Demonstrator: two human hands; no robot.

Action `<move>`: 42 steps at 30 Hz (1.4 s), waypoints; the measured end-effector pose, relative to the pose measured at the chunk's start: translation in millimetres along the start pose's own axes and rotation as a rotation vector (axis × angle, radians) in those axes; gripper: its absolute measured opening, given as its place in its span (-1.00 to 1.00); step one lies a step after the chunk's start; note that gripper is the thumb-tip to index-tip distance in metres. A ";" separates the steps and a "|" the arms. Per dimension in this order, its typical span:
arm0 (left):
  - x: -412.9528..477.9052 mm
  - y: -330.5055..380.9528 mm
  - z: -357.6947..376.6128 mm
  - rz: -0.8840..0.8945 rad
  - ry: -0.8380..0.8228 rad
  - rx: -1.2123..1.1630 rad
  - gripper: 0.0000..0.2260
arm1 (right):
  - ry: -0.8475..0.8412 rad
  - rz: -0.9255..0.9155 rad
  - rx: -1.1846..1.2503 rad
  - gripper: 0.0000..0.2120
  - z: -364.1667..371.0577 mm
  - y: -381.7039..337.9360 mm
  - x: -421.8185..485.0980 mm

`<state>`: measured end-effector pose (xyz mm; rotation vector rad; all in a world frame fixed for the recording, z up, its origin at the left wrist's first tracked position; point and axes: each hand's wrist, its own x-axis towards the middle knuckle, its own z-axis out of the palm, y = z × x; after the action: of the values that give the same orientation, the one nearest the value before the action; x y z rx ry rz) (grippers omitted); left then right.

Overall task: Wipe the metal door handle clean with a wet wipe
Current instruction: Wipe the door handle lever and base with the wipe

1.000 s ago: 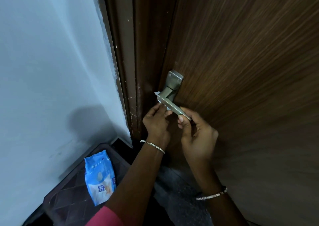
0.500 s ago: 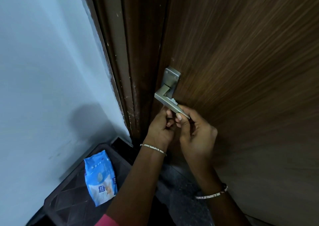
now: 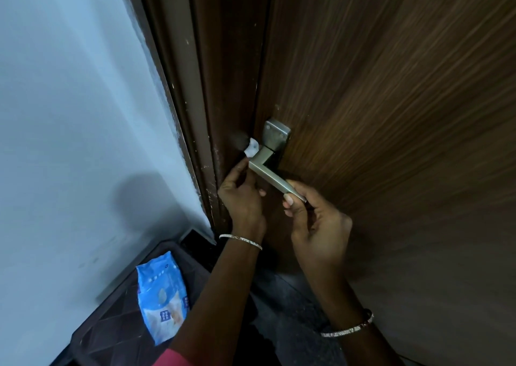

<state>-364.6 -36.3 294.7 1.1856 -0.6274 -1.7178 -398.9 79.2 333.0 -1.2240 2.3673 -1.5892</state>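
A grey metal lever door handle (image 3: 268, 172) with a square backplate is fixed to the brown wooden door (image 3: 391, 114). My right hand (image 3: 312, 220) pinches the free lower end of the lever between thumb and fingers. My left hand (image 3: 241, 195) is under the lever's corner, closed on a white wet wipe (image 3: 251, 148). A small part of the wipe sticks out above the corner, next to the door edge; the remainder of it is hidden behind my fingers and the lever.
A blue pack of wet wipes (image 3: 163, 300) lies on a dark patterned floor mat (image 3: 111, 329) at the lower left. The dark door frame (image 3: 201, 100) and a pale wall (image 3: 69, 114) stand left of the handle.
My left hand has slid the wipe from under the middle of the lever up to its corner, where the wipe now shows. The right hand keeps its grip on the lever's end.
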 end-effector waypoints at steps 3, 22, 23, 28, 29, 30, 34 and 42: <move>-0.3 1.6 -7.3 0.395 0.013 0.352 -0.78 | 0.022 0.000 -0.013 -0.78 1.0 -0.2 0.3; -22.6 86.6 0.4 0.961 -0.276 0.737 -0.67 | 0.004 0.040 -0.016 -0.80 0.1 -3.5 -1.5; -22.5 85.0 0.0 0.983 -0.257 0.789 -0.67 | 0.000 0.045 -0.011 -0.80 -0.4 -4.1 -1.6; -22.7 68.5 -4.9 0.875 -0.155 0.873 -0.69 | -0.012 0.050 -0.012 -0.79 -1.3 -6.7 -1.8; -22.6 66.1 -5.5 0.831 -0.156 0.827 -0.70 | -0.011 0.048 -0.013 -0.79 -1.5 -7.2 -1.7; -21.6 65.5 -4.7 0.803 -0.158 0.789 -0.70 | -0.011 0.045 -0.016 -0.79 -1.5 -7.4 -1.5; -23.1 77.1 6.5 0.877 -0.154 0.737 -0.72 | 0.002 0.027 -0.033 -0.79 -0.6 -7.2 -1.2; -27.6 83.9 13.9 1.180 -0.130 1.079 -0.79 | 0.029 0.023 -0.016 -0.80 2.2 -3.6 -1.7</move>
<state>-340.7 -49.9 379.7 0.9511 -1.9768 -0.3617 -394.7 78.0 334.2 -1.1809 2.4073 -1.5946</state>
